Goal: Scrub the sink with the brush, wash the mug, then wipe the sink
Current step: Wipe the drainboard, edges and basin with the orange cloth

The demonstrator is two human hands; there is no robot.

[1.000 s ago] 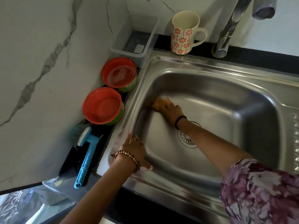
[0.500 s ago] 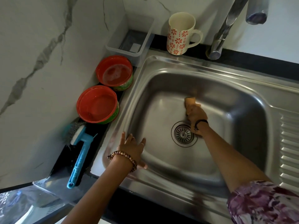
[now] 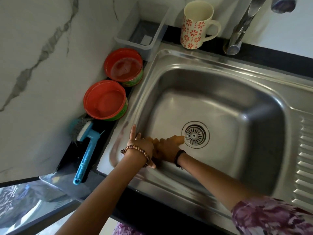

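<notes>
A stainless steel sink (image 3: pixel 211 65) sits in a dark counter (image 3: pixel 271 53) against a white marbled wall (image 3: pixel 42 56), seen from above.

Nearest the camera, two forearms reach in from the lower edge. The left hand (image 3: pixel 138 144) rests on the near-left rim of the sink with its fingers spread flat and nothing in its grasp; this placement most likely braces the body while the other arm works. The right hand (image 3: pixel 166 148) lies low in the basin against the near-left floor, just left of the drain (image 3: pixel 194 134), fingers extended toward it. The hand is blurred, and it cannot be determined whether it presses a sponge or cloth; its flat posture fits a wiping stroke.

The basin appears smooth and evenly grey, with no visible residue or standing water, which suggests the final wiping step is under way.

Left of the sink, the blue brush (image 3: pixel 84 153) lies on the counter, bristles toward the wall, handle toward the camera, well clear of both hands. Beyond it stand two red bowls (image 3: pixel 105 99), one behind the other, then a clear plastic tray (image 3: pixel 140 31) in the corner.

Farthest back, the mug (image 3: pixel 196 24) stands upright on the counter behind the sink, cream with red flowers, handle to the right, its inside apparently empty. The tap (image 3: pixel 240 28) rises just to its right.
</notes>
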